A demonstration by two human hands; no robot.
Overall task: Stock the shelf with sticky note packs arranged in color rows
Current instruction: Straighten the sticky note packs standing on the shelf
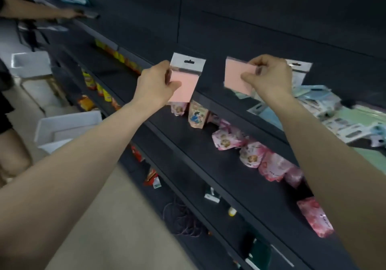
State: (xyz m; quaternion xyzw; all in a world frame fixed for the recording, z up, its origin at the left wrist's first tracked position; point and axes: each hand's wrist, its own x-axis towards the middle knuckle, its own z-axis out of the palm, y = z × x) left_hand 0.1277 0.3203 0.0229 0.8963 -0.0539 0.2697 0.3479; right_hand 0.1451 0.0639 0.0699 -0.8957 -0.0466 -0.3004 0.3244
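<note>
Both of our hands are up in front of the dark shelf [217, 104], and each holds one pink pack. Our left hand [158, 83] pinches a pink sticky note pack [184, 81] by its left edge, white hang tab upward. Our right hand [269, 77] pinches a second pink pack [238, 77] at its right side, thumb on the front. Both packs are in the air above the shelf board, neither set down.

We judge the job to be at an early stage. No finished colour row shows on this level, and a loose heap of pale blue and green packs [334, 110] lies unsorted further right (pink seems to be the row we are starting). Placing these two side by side and then sorting the heap is what is left.

A white hang tab [297, 66] peeks out behind our right hand, and we cannot tell whether it belongs to the held pack or to another. The heap is blurred and runs off the right edge, so its count and colours are uncertain. The back of the shelf is too dark to read.
</note>
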